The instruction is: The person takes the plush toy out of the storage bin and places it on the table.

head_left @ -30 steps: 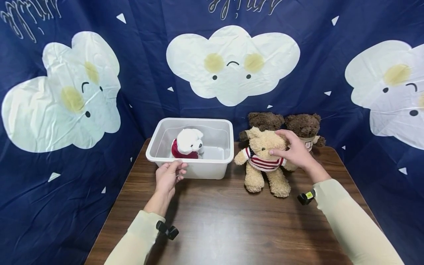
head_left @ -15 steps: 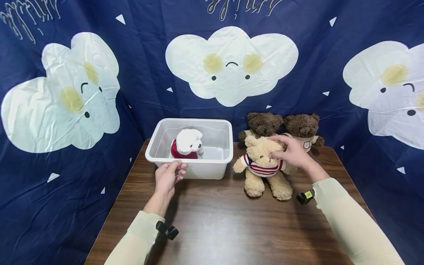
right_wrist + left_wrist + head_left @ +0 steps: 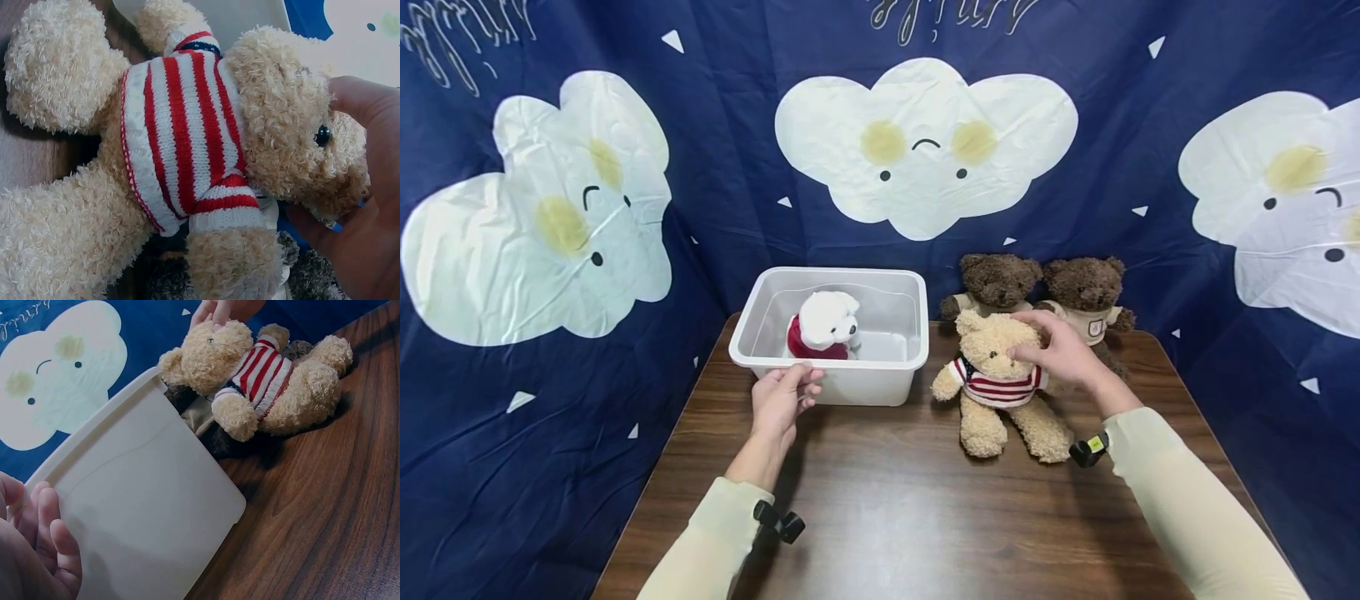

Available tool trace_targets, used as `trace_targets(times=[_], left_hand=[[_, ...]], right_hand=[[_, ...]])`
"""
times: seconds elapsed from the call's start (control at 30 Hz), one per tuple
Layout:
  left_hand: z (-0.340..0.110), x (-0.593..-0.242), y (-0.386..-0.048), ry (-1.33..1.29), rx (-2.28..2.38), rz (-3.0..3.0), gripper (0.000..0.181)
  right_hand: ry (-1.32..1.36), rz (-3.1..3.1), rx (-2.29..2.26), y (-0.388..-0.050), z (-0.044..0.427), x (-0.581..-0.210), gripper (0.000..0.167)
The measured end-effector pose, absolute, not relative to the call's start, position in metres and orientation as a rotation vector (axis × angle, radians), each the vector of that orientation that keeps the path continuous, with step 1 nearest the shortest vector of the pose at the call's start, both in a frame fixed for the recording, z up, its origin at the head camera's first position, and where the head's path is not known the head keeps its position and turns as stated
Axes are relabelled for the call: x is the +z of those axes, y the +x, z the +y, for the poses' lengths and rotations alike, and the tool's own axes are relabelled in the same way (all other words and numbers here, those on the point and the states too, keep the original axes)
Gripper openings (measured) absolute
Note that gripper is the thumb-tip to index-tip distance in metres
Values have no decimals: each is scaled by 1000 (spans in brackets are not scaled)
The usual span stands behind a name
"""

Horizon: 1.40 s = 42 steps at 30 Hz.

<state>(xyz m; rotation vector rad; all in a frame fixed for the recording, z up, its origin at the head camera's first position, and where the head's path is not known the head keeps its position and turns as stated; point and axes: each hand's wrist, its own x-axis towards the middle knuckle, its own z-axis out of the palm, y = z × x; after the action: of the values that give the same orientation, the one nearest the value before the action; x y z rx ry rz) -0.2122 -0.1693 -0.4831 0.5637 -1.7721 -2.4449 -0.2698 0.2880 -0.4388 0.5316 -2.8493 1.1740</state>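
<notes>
My right hand point(image 3: 1063, 350) holds a light tan teddy bear point(image 3: 1002, 387) by the head, thumb on its face and fingers behind. The bear wears a red-and-white striped sweater; its legs point toward the front. In the right wrist view, the sweater point(image 3: 181, 134) and one dark eye show close up. My left hand point(image 3: 781, 400) pinches the front rim of a pale grey plastic bin point(image 3: 868, 379); its curled fingers point(image 3: 49, 506) lie against the outer wall in the left wrist view. Inside the bin sits a white plush dog point(image 3: 829, 321) in red clothing.
Behind the tan bear, two dark brown teddy bears, one at left point(image 3: 1000, 279) and one at right point(image 3: 1084, 285), sit along the back of the wooden table point(image 3: 880, 500). A blue curtain point(image 3: 722, 167) with cloud faces hangs behind and at both sides.
The tan bear has come down and a little forward in my right hand, its legs swinging slightly right. More of the brown bears shows behind it. My left hand stays at the bin.
</notes>
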Motion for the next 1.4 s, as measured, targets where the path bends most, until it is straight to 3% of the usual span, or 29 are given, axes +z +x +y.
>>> trace_targets(times=[0.9, 1.4], left_hand=[[-168, -484, -211, 556, -2452, -1743, 11], [-168, -480, -209, 566, -2438, -1783, 13]], right_hand=[[626, -2788, 1040, -282, 257, -394, 61], [872, -2752, 1018, -314, 166, -374, 64]])
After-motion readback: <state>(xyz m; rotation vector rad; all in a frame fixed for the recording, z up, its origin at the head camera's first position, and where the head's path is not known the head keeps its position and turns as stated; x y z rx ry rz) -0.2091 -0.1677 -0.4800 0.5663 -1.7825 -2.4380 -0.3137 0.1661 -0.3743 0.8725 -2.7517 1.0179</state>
